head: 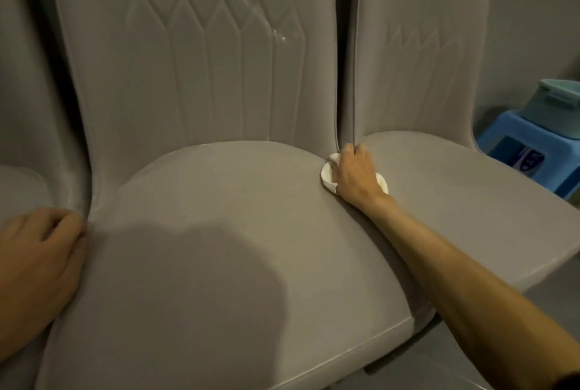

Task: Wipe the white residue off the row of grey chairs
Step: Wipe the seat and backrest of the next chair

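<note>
Wiping the seam between two grey chairs.
Lower left, the left hand (40, 242) rests empty, fingers loosely bent, on the middle seat (219, 217); right of centre, the right hand (354, 173) clutches a white cloth (328, 174) at the seam. White residue (276, 33) shows upper centre on the backrest (188, 75): probably the next, upward reach.

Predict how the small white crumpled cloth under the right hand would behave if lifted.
Probably floppy: the small white crumpled cloth bunches in folds under the right hand. Likely light, being a small wad. Unlikely to roll: it lies flattened on the grey padded seat.
</note>
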Demonstrator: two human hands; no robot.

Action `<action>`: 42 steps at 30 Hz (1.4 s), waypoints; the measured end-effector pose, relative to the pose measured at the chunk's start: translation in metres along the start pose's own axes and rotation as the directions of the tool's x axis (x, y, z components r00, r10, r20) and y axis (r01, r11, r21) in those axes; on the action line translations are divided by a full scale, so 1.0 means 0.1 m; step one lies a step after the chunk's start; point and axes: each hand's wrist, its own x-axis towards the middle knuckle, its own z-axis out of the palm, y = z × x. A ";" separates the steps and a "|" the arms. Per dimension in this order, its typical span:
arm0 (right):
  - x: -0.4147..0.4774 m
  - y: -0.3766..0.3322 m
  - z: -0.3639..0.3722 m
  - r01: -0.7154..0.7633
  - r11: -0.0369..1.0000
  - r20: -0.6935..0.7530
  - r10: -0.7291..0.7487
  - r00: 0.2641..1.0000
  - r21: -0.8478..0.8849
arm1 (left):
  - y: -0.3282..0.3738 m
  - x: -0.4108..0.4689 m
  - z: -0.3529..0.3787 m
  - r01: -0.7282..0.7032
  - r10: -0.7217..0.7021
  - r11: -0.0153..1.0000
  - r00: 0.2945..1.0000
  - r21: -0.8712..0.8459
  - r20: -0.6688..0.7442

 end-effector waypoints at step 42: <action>0.46 -1.47 0.49 0.275 0.937 -0.073 -0.266 0.961 0.216 | 0.29 0.06 -0.14 0.088 -0.103 0.993 0.969 -0.076 -0.227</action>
